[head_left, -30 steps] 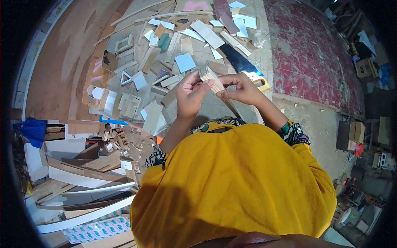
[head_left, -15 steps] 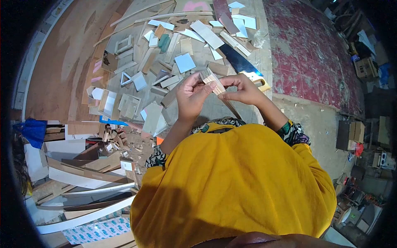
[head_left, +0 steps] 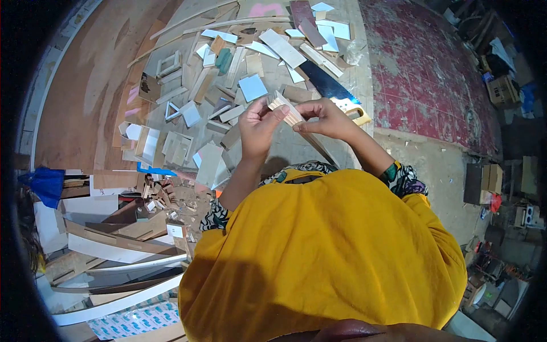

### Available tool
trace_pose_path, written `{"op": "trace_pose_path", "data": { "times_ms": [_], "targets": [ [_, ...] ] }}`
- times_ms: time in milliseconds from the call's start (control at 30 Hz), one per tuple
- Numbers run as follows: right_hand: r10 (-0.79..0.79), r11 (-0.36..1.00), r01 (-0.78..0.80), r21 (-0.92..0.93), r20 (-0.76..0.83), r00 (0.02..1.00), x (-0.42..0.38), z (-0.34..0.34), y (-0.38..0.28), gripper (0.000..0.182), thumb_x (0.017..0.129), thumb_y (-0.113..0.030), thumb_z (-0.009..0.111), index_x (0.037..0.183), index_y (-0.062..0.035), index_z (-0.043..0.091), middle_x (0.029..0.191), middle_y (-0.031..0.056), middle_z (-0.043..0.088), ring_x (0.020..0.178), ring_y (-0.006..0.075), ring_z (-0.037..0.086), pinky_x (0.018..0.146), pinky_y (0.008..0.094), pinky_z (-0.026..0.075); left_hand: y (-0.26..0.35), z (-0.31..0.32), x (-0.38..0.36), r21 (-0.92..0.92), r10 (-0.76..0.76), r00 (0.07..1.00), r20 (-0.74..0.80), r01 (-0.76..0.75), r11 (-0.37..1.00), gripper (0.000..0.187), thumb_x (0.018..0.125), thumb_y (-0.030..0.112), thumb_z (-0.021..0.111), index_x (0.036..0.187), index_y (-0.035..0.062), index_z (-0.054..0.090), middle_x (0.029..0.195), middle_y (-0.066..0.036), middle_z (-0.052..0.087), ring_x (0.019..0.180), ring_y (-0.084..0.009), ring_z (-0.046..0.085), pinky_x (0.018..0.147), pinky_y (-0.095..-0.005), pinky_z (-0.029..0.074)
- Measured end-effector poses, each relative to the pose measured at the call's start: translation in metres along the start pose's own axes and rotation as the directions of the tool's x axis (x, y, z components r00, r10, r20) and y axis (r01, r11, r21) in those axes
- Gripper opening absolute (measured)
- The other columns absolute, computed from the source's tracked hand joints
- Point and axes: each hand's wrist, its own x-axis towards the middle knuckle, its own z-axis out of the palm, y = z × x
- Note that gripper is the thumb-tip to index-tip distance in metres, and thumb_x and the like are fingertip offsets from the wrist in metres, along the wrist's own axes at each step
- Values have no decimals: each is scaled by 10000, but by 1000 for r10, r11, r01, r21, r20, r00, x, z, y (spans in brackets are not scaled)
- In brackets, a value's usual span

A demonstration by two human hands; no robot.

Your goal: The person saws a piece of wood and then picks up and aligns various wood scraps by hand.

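Wooden piece point(head_left: 285, 109): held between left hand point(head_left: 256, 131) and right hand point(head_left: 325, 118), raised above the floor point(head_left: 296, 151). Handsaw point(head_left: 333, 91): on the floor just beyond the right hand, handle nearest it. Scattered offcuts point(head_left: 228, 74): on the floor beyond and left of the left hand. Board stack point(head_left: 114, 239): lower left, well apart from the hands. Boxes point(head_left: 484, 182): far right.
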Motion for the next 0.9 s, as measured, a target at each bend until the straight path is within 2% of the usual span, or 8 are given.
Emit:
{"op": "trace_pose_path", "data": {
  "times_ms": [167, 233, 267, 333, 433, 600, 833, 900],
  "targets": [
    [75, 997, -78, 25, 102, 992, 1, -7, 8, 378, 727, 18, 676, 1097, 10, 596, 960, 19, 636, 840, 67, 569, 784, 225, 453, -6, -17, 10, -85, -84, 989, -121, 74, 994, 237, 787, 78, 663, 982, -40, 597, 882, -61, 621, 767, -99, 579, 699, -230, 477],
    [-42, 979, 22, 203, 95, 995, -2, -4, 12, 404, 768, -118, 676, 1141, 0, 575, 968, 48, 639, 838, 103, 580, 763, 234, 440, 0, -21, 12, -104, -93, 988, -123, 81, 991, 253, 788, 89, 662, 991, -45, 595, 896, -80, 627, 772, -110, 588, 697, -236, 486],
    [-43, 979, 23, 203, 95, 995, -2, -4, 14, 404, 768, -118, 676, 1141, 0, 575, 968, 48, 639, 838, 103, 580, 763, 234, 440, 4, -21, 12, -145, -106, 988, -111, 89, 985, 260, 785, 86, 662, 998, -47, 593, 910, -89, 631, 776, -113, 592, 705, -238, 487],
    [200, 891, -226, 393, 104, 974, -2, -7, 15, 450, 827, -247, 621, 1183, 10, 527, 997, 90, 628, 887, 143, 590, 784, 242, 447, 8, -20, 11, -185, -113, 989, -92, 94, 978, 268, 783, 84, 663, 1004, -49, 591, 924, -98, 635, 781, -116, 595, 713, -240, 487],
    [150, 830, -257, 494, 246, 957, -2, -3, 8, 495, 850, -359, 572, 1175, 12, 516, 990, 117, 623, 881, 171, 596, 792, 257, 453, 10, -19, 11, -168, -63, 997, -44, 55, 984, 286, 779, 74, 663, 1024, -52, 585, 946, -111, 640, 797, -124, 602, 738, -247, 484],
    [99, 803, -239, 546, 273, 957, -6, 0, 13, 555, 814, -361, 614, 1165, 53, 499, 959, 136, 602, 850, 207, 586, 775, 319, 451, 28, -2, 0, -38, 22, 992, 126, -18, 999, 284, 765, 21, 663, 1027, -58, 585, 930, -97, 636, 828, -116, 593, 757, -250, 476],
    [44, 813, -172, 556, 237, 971, -13, -4, 11, 593, 745, -313, 689, 1174, 49, 497, 992, 116, 603, 879, 200, 584, 802, 336, 449, 34, 6, -9, 15, 31, 968, 251, -36, 999, 370, 743, 10, 693, 1080, -65, 558, 973, -88, 620, 872, -118, 582, 782, -249, 473],
    [-8, 850, -116, 515, 232, 973, -14, -7, 11, 510, 758, -295, 687, 1126, 28, 544, 1000, 103, 613, 906, 176, 588, 825, 307, 446, 32, 6, -9, 18, 44, 960, 278, -51, 999, 385, 741, 11, 697, 1090, -64, 553, 989, -92, 619, 889, -122, 583, 785, -247, 472]
  ]
}}
